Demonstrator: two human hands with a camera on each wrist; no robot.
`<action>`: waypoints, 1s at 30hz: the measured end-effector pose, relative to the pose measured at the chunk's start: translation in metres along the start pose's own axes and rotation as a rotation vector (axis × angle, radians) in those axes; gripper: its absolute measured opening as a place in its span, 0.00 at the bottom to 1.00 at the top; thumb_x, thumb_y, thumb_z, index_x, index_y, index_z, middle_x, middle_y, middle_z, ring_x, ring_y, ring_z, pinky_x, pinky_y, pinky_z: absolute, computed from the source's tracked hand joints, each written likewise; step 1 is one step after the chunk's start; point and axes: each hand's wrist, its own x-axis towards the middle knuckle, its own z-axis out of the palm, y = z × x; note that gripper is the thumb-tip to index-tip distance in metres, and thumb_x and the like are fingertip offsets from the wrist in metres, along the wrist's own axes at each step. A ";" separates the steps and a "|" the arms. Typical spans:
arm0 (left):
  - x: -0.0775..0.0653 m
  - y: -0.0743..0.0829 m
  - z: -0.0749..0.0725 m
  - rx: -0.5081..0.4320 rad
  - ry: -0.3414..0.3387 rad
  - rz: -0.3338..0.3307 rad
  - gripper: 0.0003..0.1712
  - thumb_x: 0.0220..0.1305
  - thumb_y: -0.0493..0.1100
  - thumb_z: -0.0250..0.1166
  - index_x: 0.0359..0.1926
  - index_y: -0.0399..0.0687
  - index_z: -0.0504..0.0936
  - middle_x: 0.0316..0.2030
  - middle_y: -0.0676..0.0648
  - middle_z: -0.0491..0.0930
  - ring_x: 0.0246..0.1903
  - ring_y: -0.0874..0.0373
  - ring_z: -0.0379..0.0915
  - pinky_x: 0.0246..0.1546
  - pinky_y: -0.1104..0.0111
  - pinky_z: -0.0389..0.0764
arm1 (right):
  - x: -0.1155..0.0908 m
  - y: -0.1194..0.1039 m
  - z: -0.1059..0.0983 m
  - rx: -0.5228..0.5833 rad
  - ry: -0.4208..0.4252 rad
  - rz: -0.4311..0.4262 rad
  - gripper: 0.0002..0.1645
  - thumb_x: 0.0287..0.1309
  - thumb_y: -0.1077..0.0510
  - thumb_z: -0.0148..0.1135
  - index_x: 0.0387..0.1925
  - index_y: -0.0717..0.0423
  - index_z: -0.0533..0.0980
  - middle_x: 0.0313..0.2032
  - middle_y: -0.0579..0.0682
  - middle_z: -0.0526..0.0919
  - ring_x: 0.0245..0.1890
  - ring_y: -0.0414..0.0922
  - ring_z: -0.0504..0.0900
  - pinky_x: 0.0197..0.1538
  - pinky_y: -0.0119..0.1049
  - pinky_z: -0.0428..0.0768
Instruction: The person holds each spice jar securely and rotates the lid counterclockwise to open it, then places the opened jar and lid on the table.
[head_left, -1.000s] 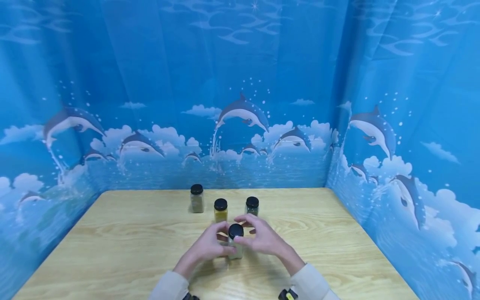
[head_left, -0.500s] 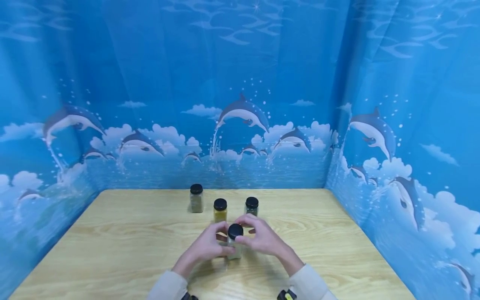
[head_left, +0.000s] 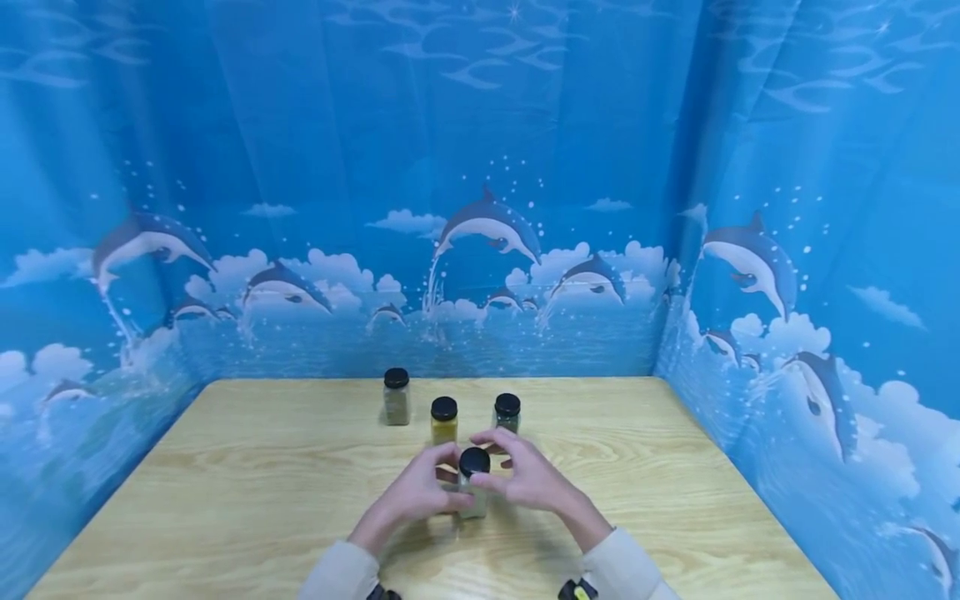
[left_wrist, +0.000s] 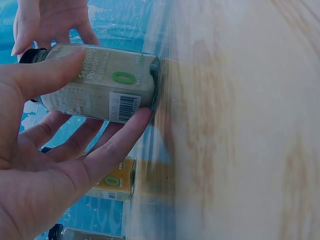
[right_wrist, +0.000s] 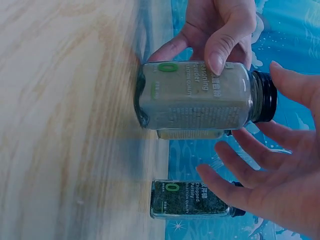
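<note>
Centrally, the Seasoning Powder jar (right_wrist: 195, 102) stood upright on the wooden table (head_left: 247, 483). The left hand (head_left: 420, 487) held its body between thumb and fingers; the right hand (head_left: 525, 475) spread loosely about its black cap (head_left: 474, 461), whether gripping I couldn't tell. Behind stood a yellow-filled jar (head_left: 444, 430), a Chopped Parsley jar (right_wrist: 187, 199) and a greyish-brown jar (head_left: 397, 407).

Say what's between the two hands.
A black-lidded seasoning jar, between the left hand and the right hand. The head view shows it.
</note>
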 end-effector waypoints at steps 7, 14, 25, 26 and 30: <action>0.002 -0.001 0.002 -0.002 0.000 0.002 0.24 0.48 0.37 0.80 0.47 0.47 0.80 0.49 0.46 0.82 0.51 0.50 0.81 0.58 0.49 0.84 | 0.002 0.002 0.001 0.044 0.065 0.057 0.30 0.56 0.49 0.76 0.56 0.55 0.76 0.56 0.54 0.82 0.60 0.58 0.81 0.60 0.61 0.82; 0.003 -0.001 0.001 -0.002 0.005 0.004 0.25 0.47 0.37 0.80 0.48 0.46 0.80 0.49 0.46 0.83 0.52 0.49 0.81 0.58 0.50 0.85 | 0.001 0.001 -0.001 0.014 0.029 0.008 0.25 0.61 0.55 0.71 0.58 0.56 0.77 0.56 0.54 0.81 0.61 0.59 0.80 0.61 0.60 0.83; 0.003 0.001 0.000 0.014 0.006 0.004 0.26 0.47 0.38 0.80 0.48 0.46 0.80 0.48 0.47 0.83 0.51 0.52 0.80 0.59 0.52 0.84 | 0.001 0.001 -0.001 0.014 0.018 0.020 0.34 0.59 0.49 0.73 0.63 0.57 0.74 0.61 0.56 0.80 0.61 0.60 0.80 0.60 0.61 0.82; 0.003 0.001 0.000 0.015 0.006 0.004 0.26 0.48 0.38 0.80 0.48 0.46 0.80 0.48 0.48 0.83 0.51 0.52 0.79 0.59 0.52 0.84 | 0.002 0.001 0.000 0.020 0.026 0.031 0.34 0.58 0.49 0.74 0.62 0.57 0.74 0.61 0.56 0.80 0.61 0.60 0.80 0.60 0.61 0.82; 0.002 0.000 0.000 0.015 0.004 0.009 0.25 0.48 0.38 0.80 0.48 0.46 0.81 0.48 0.48 0.83 0.51 0.53 0.79 0.60 0.52 0.84 | 0.002 0.002 0.003 0.039 0.061 0.045 0.33 0.55 0.50 0.76 0.58 0.59 0.75 0.58 0.57 0.81 0.60 0.60 0.81 0.61 0.62 0.81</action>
